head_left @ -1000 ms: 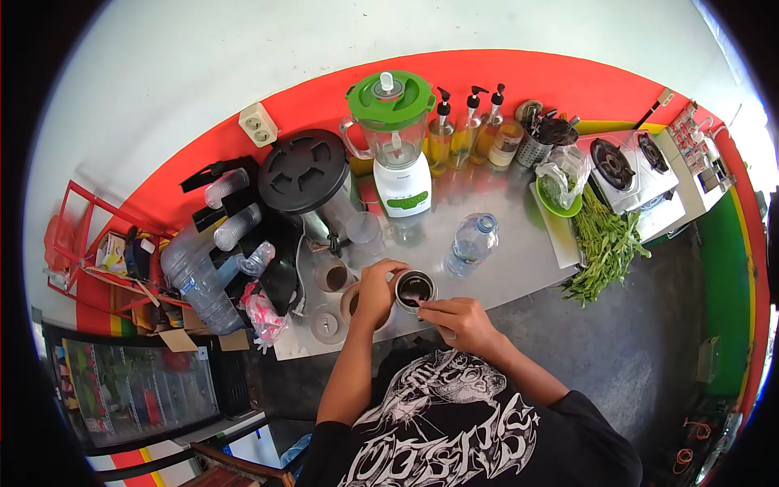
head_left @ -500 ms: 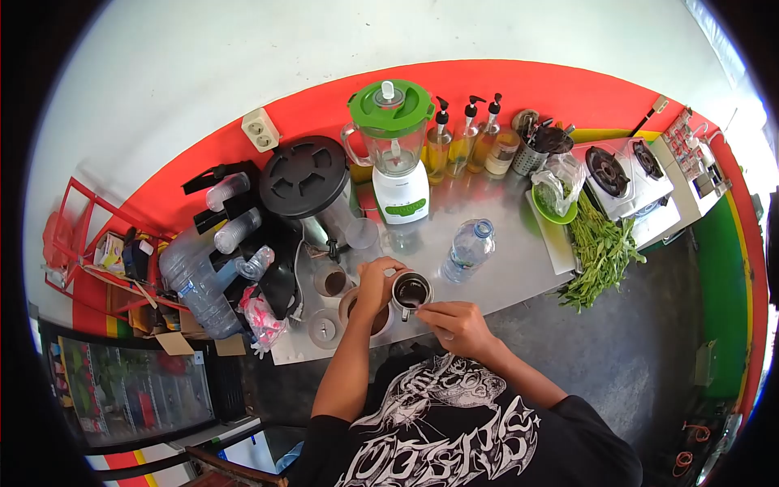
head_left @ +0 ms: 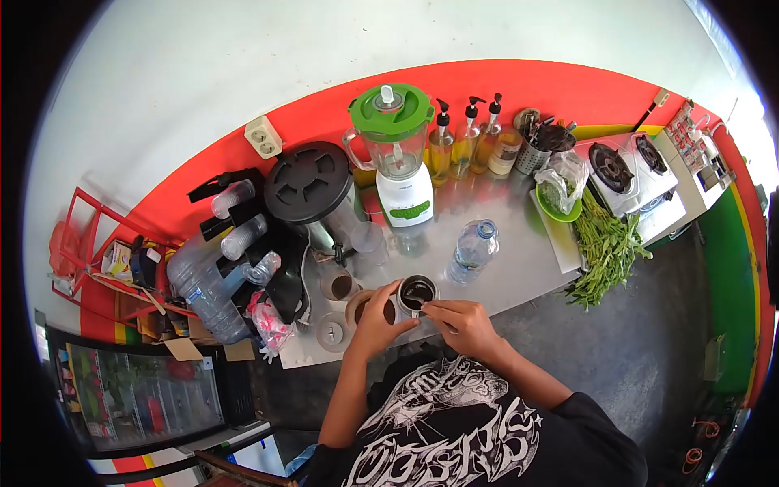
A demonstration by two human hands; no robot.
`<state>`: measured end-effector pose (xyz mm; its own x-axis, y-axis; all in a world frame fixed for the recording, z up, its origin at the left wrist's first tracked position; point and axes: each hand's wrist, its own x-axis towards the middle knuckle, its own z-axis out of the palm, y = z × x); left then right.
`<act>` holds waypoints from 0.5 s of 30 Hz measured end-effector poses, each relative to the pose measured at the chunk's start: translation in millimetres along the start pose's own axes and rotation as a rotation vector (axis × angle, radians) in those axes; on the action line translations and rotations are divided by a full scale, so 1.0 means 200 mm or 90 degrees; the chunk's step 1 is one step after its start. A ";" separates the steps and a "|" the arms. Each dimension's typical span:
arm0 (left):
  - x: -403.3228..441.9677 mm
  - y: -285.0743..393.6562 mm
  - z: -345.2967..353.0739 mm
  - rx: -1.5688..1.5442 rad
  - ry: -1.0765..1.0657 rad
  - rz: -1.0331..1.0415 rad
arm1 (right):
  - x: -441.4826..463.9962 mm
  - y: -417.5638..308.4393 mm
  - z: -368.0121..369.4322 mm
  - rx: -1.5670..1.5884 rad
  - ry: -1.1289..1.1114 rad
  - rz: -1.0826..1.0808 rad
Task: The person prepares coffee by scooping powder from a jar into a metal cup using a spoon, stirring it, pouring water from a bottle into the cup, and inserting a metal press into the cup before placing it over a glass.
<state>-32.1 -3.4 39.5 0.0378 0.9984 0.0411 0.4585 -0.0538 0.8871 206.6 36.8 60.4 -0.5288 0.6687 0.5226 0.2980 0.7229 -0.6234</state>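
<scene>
A metal cup [head_left: 417, 294] with dark liquid stands at the counter's front edge. Around its left side curve the thumb and fingers of my left hand [head_left: 380, 323], closed against it as far as I can see. My right hand [head_left: 466, 326] pinches the handle of what looks like a spoon [head_left: 419, 300], which dips into the cup; the fingers hide most of it. Partly behind my left hand is a round container of brown powder [head_left: 386, 312]. A clear cup with brown contents [head_left: 341, 285] and a round clear lid [head_left: 331, 331] are further left.
Beyond the cup stands a water bottle [head_left: 474, 252]. A green-lidded blender [head_left: 398, 162], a black-lidded dispenser [head_left: 312, 187] and pump bottles [head_left: 466, 142] line the back. Leafy greens [head_left: 604, 252] and a gas stove [head_left: 629, 174] lie right; a large plastic jug [head_left: 203, 288] is left.
My left hand has drawn back from the cup's far side and now curves around its left side. My right hand stays at the cup. The whole view has shifted slightly.
</scene>
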 end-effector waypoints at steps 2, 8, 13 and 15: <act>-0.01 -0.01 0.02 -0.012 -0.002 -0.018 | 0.01 0.00 -0.03 -0.002 -0.003 -0.008; -0.03 0.00 0.04 -0.052 0.005 -0.049 | 0.02 0.00 0.00 -0.075 0.007 0.026; -0.05 0.00 0.03 -0.129 -0.015 -0.071 | 0.01 -0.01 -0.01 -0.011 -0.087 0.003; -0.05 -0.03 0.06 -0.142 -0.005 -0.063 | 0.03 -0.01 -0.03 -0.017 -0.057 0.017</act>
<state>-24.5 -14.1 28.9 0.0098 0.9985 -0.0539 0.2523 0.0496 0.9664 208.1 40.6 67.2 -0.5890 0.6706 0.4509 0.3334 0.7099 -0.6203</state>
